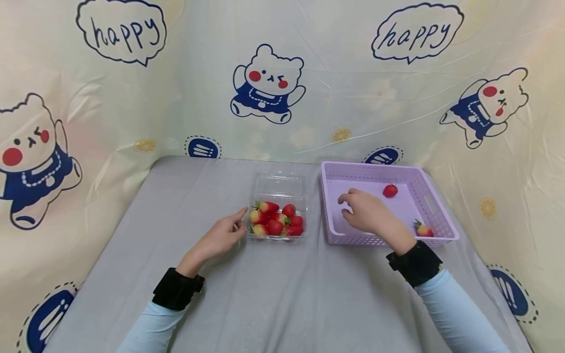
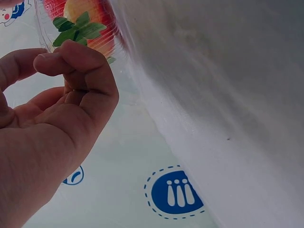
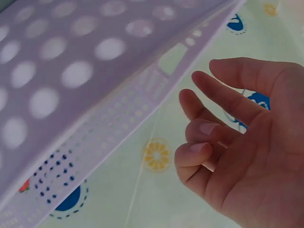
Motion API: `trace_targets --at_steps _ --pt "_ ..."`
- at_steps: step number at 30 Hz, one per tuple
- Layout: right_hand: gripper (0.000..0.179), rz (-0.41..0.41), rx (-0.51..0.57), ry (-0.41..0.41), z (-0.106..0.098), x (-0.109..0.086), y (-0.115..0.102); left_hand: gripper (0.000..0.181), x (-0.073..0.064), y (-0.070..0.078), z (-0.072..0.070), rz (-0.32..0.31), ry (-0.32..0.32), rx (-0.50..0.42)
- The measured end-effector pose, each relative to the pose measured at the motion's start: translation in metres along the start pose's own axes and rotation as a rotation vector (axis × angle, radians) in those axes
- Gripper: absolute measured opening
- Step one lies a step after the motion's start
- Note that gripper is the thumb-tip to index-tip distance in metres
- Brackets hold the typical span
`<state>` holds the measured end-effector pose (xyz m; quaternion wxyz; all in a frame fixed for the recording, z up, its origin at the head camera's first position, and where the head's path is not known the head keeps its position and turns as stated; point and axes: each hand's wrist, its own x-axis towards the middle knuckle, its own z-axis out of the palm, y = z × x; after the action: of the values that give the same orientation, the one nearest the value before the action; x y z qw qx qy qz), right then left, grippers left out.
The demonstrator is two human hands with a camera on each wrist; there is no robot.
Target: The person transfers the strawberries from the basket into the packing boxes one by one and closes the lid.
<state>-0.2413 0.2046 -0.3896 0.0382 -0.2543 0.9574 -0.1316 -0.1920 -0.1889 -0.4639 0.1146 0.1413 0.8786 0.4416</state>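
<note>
A clear plastic clamshell box (image 1: 277, 186) stands with its lid up, filled with several red strawberries (image 1: 275, 227), some pale near the leaves. My left hand (image 1: 220, 236) is at the box's left side, fingers loosely bent by its wall; whether they touch it is hard to tell. In the left wrist view, a strawberry's green leaves (image 2: 78, 29) show through the plastic above my hand (image 2: 71, 104). My right hand (image 1: 367, 212) hovers over the purple basket (image 1: 423, 196), fingers loosely bent and holding nothing. The basket contains a strawberry (image 1: 390, 190) toward the back and another strawberry (image 1: 423, 229) at front right.
Grey cloth (image 1: 265, 294) covers the table. The basket stands right of the box, a narrow gap between them. A patterned curtain (image 1: 335, 98) with bears and lettering hangs behind and along both sides.
</note>
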Motion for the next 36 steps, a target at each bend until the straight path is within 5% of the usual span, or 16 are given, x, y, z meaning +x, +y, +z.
trace_targets --at_steps 13,36 --pt "0.033 0.141 -0.039 -0.099 -0.005 -0.017 0.037 0.061 -0.001 0.000 -0.001 0.000 0.003 0.003" --pt "0.029 0.207 -0.056 -0.153 0.000 -0.029 0.081 0.063 -0.002 -0.001 0.001 -0.029 -0.008 0.003"
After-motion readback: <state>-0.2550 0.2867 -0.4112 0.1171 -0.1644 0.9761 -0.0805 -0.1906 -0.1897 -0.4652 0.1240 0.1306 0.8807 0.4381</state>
